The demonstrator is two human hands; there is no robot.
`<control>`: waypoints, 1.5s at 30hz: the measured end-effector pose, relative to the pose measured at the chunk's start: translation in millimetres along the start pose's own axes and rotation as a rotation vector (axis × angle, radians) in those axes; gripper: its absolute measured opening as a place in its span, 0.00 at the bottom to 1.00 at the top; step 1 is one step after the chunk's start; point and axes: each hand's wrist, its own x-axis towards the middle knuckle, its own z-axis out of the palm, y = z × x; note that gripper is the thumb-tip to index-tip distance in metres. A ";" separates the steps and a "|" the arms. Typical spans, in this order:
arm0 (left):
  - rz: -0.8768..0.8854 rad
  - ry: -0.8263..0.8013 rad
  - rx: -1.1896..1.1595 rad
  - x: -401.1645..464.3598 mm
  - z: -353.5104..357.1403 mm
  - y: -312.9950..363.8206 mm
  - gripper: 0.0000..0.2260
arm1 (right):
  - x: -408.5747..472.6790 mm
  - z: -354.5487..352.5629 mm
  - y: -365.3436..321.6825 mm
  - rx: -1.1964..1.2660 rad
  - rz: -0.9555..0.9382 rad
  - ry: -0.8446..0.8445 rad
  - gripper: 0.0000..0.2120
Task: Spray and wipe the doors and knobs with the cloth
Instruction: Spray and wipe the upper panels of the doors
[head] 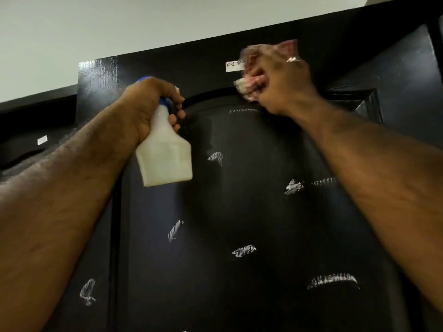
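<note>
The left hand [146, 104] is gripping the spray bottle [165, 149] upright, nozzle toward the black door [251, 212]; the right hand [282, 85] is clutching the cloth [251, 68] against the door's top

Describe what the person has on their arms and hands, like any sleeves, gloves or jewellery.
Both forearms are bare as far as the view shows: no sleeves, gloves or watch. The right hand wears one ring, pale and shiny, too blurred for detail. The left hand shows no ring or other jewellery.
</note>
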 end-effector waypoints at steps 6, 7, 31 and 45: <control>-0.017 -0.042 -0.062 12.4 -1.3 -2.5 0.08 | -38.0 -11.6 59.8 0.059 0.194 0.107 0.20; -0.025 -0.049 -0.057 14.6 -3.2 -2.6 0.07 | -37.2 -9.1 57.3 0.061 0.209 0.127 0.20; -0.042 0.120 0.032 27.0 -232.5 -43.1 0.09 | 28.8 142.9 -267.4 0.033 -0.282 -0.141 0.26; -0.083 -0.098 -0.054 27.4 -67.2 -23.2 0.09 | -7.1 19.1 -18.5 0.024 0.191 0.133 0.18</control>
